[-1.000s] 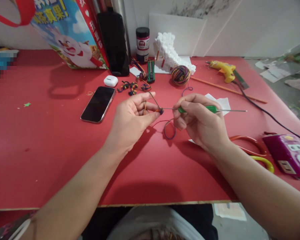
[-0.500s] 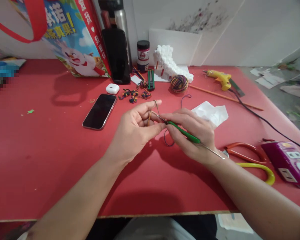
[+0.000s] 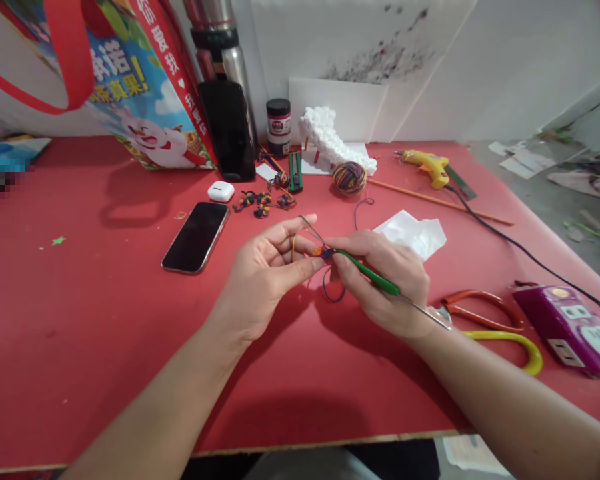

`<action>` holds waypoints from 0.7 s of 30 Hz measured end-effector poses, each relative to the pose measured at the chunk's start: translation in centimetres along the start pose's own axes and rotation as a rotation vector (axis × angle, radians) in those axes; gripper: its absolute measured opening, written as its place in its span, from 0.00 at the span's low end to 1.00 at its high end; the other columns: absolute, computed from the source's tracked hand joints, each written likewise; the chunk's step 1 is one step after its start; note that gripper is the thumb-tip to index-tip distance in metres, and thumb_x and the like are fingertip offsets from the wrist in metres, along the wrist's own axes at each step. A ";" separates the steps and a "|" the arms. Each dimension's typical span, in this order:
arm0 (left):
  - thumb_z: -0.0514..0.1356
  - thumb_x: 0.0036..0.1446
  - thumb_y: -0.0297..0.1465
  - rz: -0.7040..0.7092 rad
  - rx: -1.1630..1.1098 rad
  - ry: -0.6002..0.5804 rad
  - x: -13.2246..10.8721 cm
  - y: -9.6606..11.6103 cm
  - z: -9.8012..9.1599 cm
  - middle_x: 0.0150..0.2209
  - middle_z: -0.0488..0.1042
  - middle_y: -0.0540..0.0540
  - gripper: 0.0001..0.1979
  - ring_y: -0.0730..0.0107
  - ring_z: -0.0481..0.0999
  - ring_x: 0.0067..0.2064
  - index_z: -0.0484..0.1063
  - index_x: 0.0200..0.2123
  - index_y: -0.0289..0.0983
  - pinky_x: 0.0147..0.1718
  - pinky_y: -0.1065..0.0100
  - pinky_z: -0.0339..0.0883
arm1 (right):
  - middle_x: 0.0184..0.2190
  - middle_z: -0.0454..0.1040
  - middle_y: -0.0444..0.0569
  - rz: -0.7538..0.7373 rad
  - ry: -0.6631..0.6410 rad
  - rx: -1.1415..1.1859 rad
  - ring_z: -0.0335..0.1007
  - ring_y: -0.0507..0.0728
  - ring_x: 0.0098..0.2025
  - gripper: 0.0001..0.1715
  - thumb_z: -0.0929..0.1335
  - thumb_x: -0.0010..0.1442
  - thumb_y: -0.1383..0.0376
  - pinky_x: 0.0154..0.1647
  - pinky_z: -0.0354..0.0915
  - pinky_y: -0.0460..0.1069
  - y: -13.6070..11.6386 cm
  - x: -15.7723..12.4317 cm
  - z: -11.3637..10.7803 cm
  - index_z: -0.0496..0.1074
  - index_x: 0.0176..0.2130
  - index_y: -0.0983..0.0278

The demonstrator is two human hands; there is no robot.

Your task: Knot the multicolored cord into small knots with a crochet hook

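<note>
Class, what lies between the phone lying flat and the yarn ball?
The head view shows small multicoloured yarn pieces between that phone and the ball.

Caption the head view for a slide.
Left hand pinches a yarn piece, right hand a green-handled hook, over a red table.

A phone (image 3: 196, 238) lies beside a white case (image 3: 221, 193), well apart from a glue gun (image 3: 433, 169).

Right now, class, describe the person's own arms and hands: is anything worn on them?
The left hand and right hand are bare, with no glove, ring or watch visible. The left forearm and right forearm are slim and taper, with no sleeve or cable in view. Nails are too small to judge.
</note>
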State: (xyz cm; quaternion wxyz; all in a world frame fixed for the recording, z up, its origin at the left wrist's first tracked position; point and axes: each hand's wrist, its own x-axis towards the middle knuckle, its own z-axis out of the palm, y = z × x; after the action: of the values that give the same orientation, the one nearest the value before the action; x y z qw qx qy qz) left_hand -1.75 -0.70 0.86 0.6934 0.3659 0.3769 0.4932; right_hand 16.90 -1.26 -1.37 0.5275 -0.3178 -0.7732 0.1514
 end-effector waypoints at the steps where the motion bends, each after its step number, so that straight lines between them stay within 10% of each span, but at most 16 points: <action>1: 0.80 0.46 0.25 0.001 -0.018 0.002 0.0 0.0 0.0 0.33 0.82 0.53 0.25 0.78 0.81 0.35 0.84 0.49 0.37 0.40 0.77 0.76 | 0.34 0.82 0.48 -0.011 -0.003 0.007 0.80 0.52 0.34 0.13 0.70 0.70 0.75 0.39 0.75 0.47 0.0 0.0 0.0 0.79 0.50 0.61; 10: 0.82 0.46 0.27 0.003 -0.010 0.049 0.1 0.0 0.0 0.32 0.82 0.52 0.23 0.80 0.80 0.36 0.86 0.47 0.38 0.39 0.79 0.76 | 0.35 0.82 0.50 -0.053 -0.002 0.016 0.81 0.53 0.36 0.15 0.70 0.69 0.76 0.39 0.76 0.47 0.1 -0.1 0.2 0.79 0.52 0.63; 21: 0.81 0.44 0.25 0.068 0.042 0.101 -0.3 0.4 0.1 0.31 0.83 0.53 0.25 0.80 0.80 0.35 0.85 0.48 0.38 0.39 0.79 0.76 | 0.31 0.80 0.44 0.283 0.084 0.387 0.76 0.50 0.26 0.07 0.72 0.70 0.71 0.27 0.72 0.46 -0.2 -0.2 0.4 0.82 0.45 0.62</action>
State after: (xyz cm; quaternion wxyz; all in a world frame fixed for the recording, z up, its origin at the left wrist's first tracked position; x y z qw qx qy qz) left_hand -1.86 -0.92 1.35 0.6484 0.3678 0.4090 0.5263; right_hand 16.52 -1.55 -1.57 0.5840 -0.3220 -0.6547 0.3558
